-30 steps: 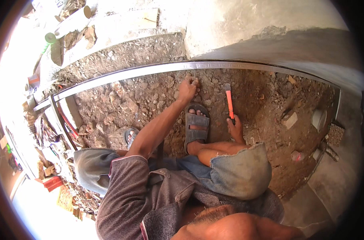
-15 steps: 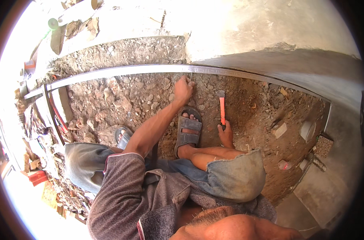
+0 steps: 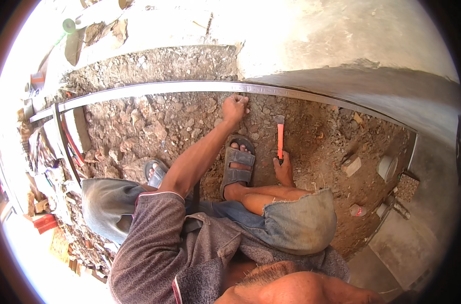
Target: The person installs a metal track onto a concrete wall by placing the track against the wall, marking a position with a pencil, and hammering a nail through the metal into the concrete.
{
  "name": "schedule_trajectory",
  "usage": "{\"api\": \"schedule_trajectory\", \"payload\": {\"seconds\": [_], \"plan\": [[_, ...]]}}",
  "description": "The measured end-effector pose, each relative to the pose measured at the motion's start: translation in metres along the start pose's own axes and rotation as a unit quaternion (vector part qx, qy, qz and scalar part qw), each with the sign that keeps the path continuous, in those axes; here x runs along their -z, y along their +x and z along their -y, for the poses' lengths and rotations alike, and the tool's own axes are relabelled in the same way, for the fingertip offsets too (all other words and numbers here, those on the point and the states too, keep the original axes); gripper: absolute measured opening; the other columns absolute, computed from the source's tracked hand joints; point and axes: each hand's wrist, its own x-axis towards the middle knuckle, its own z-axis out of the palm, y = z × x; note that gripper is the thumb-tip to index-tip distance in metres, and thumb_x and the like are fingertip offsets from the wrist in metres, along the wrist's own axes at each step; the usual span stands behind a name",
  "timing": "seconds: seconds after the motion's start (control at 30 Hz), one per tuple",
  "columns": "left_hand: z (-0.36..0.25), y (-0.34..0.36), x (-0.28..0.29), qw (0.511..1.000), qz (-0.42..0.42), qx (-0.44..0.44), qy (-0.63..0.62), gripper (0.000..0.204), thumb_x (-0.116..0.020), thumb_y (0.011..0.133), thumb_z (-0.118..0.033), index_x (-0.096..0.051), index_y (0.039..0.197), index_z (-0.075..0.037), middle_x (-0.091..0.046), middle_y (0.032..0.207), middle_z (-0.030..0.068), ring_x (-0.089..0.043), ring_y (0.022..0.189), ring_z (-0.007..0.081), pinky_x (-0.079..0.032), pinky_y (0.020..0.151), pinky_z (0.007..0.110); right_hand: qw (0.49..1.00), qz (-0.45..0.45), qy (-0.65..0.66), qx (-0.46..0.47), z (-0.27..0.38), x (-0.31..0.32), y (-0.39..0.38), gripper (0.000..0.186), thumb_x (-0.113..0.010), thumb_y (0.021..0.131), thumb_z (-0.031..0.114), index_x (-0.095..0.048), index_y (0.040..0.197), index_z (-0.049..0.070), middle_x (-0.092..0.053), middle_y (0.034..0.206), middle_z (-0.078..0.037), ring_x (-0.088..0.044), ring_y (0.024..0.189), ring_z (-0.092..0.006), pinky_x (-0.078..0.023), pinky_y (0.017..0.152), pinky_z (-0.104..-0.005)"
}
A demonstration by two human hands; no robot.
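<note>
My left hand (image 3: 235,108) pinches a thin metal piece, perhaps a nail or wire, just below a long straight metal bar (image 3: 154,87) lying across the dirt. Its exact shape is too small to make out. My right hand (image 3: 283,167) grips the black end of a hammer (image 3: 280,139) with an orange handle and metal head, held low over the soil right of my sandalled foot (image 3: 238,167). A dark narrow bar (image 3: 63,142) crosses the long bar near its left end.
A rough concrete slab and wall (image 3: 342,40) border the far side. Broken blocks (image 3: 352,166), a white pipe piece (image 3: 386,167) and a crushed cup (image 3: 357,210) lie at the right. Scraps, pipes and a red piece (image 3: 44,224) crowd the bright left edge.
Since a second ago the view has shifted, so the ground and hammer appear further left and the bar slightly lower. My left hand remains pinched below the bar; my right still holds the hammer.
</note>
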Motion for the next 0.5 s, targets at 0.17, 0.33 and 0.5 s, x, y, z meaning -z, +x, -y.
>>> {"api": "schedule_trajectory", "payload": {"seconds": [0.17, 0.33, 0.5], "plan": [[0.009, 0.007, 0.012, 0.980, -0.073, -0.110, 0.149, 0.018, -0.062, 0.085, -0.017, -0.061, 0.078, -0.001, -0.062, 0.061, 0.0073, -0.057, 0.050, 0.0124, -0.045, 0.051, 0.032, 1.000, 0.008, 0.017, 0.012, 0.003, -0.010, 0.005, 0.044, -0.057, 0.087, 0.020, -0.042, 0.124, 0.002, -0.054, 0.110, -0.026, -0.053, 0.103, -0.0433, -0.042, 0.084, -0.0453], [-0.009, -0.007, -0.009, 0.998, -0.023, -0.010, 0.057, 0.018, -0.056, 0.090, -0.017, -0.059, 0.083, -0.001, -0.059, 0.065, 0.0048, -0.054, 0.052, 0.0121, -0.044, 0.050, 0.028, 1.000, -0.005, 0.012, -0.003, -0.009, -0.003, 0.003, 0.042, -0.058, 0.086, 0.019, -0.043, 0.122, 0.002, -0.056, 0.106, -0.026, -0.055, 0.099, -0.0427, -0.043, 0.081, -0.0450], [0.003, -0.002, -0.005, 0.999, -0.014, -0.041, -0.017, 0.014, -0.052, 0.092, -0.013, -0.055, 0.087, -0.001, -0.057, 0.065, 0.0046, -0.053, 0.048, 0.0121, -0.042, 0.045, 0.027, 1.000, -0.018, -0.003, 0.008, -0.002, -0.006, 0.005, 0.041, -0.059, 0.086, 0.019, -0.044, 0.121, 0.002, -0.056, 0.105, -0.024, -0.055, 0.098, -0.0416, -0.043, 0.081, -0.0452]]}}
